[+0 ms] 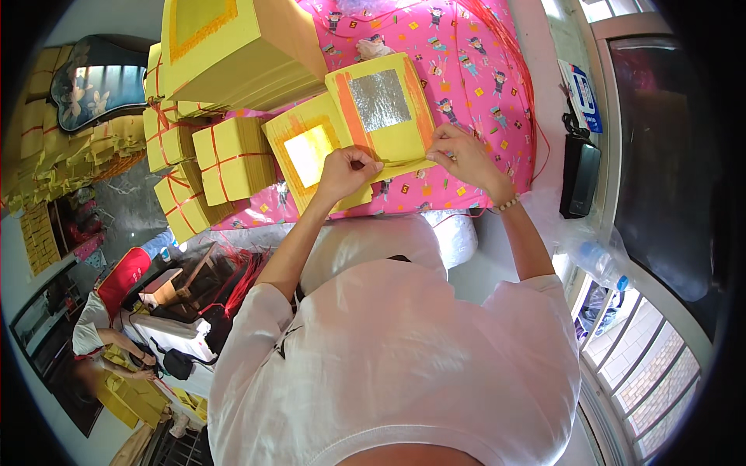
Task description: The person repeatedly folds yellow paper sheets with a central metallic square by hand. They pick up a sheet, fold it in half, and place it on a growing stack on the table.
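The large yellow paper stack [233, 46] in the upper left is cut off by the top edge. The left hand [347, 172] covers the near edge of the silver-foil sheet stack [382, 116]; fingertips underneath not visible. Second person [101, 342] at lower left is partly cropped by the fisheye rim.

Left side's jammed with tied yellow bundles [225, 159]; bare pink cloth [474, 85] far right looks passable, though red strings [522, 85] probably snag.

Three tied yellow paper bundles [233, 158]; one silver-foil paper stack [382, 109]; one gold-foil paper stack [307, 151]; one black adapter [579, 177]; one plastic bottle [598, 260].
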Demonstrator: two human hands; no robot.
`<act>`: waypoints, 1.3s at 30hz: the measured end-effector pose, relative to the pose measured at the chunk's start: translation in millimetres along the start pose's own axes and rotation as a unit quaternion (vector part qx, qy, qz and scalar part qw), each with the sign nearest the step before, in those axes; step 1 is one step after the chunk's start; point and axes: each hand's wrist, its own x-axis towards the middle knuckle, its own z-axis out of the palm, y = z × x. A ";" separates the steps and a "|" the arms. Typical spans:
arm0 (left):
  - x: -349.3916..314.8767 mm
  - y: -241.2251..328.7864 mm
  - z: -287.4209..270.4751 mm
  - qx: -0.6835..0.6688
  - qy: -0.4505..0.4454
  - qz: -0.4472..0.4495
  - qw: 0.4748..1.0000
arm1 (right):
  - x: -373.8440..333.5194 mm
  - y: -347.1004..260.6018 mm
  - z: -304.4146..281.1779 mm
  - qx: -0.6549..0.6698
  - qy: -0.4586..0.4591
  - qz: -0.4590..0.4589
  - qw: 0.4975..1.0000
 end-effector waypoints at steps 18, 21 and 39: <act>-2.8 2.7 2.9 -0.006 0.021 0.024 0.999 | -7.3 2.9 18.8 0.021 0.084 0.002 0.996; -2.9 0.9 4.4 0.004 0.022 0.026 0.999 | -9.6 1.0 22.0 0.038 0.092 0.024 0.995; -4.0 -4.6 7.3 0.001 0.033 0.064 0.997 | -14.5 -19.9 44.3 -0.090 0.121 -0.031 0.988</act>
